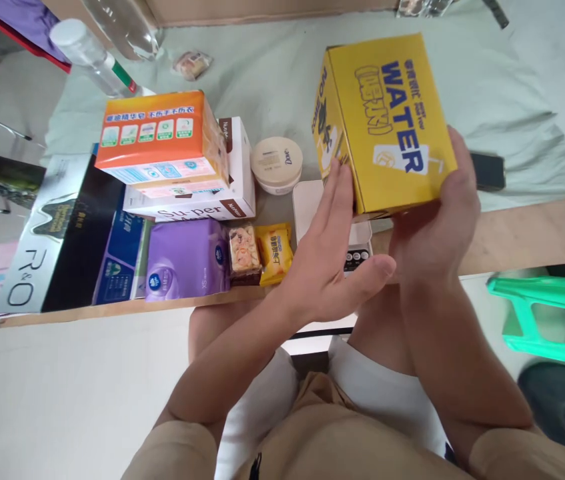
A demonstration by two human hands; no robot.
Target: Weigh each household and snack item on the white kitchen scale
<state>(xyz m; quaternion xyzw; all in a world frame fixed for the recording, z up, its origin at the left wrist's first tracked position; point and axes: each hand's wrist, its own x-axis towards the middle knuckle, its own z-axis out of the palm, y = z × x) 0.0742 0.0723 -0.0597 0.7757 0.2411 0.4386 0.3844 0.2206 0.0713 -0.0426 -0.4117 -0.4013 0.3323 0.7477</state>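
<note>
A yellow cardboard box printed with "WATER" is held up, tilted, above the table. My right hand is closed around its lower right corner, with some fingers hidden beneath it. Fingers stretched out and thumb apart, my left hand lies open against the box's left side. Below my left hand is a white kitchen scale with black buttons, partly covered. Beside that hand lie a small yellow snack packet and a clear-wrapped snack bar. A round cream Dove tub stands farther back.
An orange soap pack rests on a white box. Leftward are a purple tissue pack, a blue box and a silver-and-black box. A bottle stands behind. On the right are a phone and a green stool.
</note>
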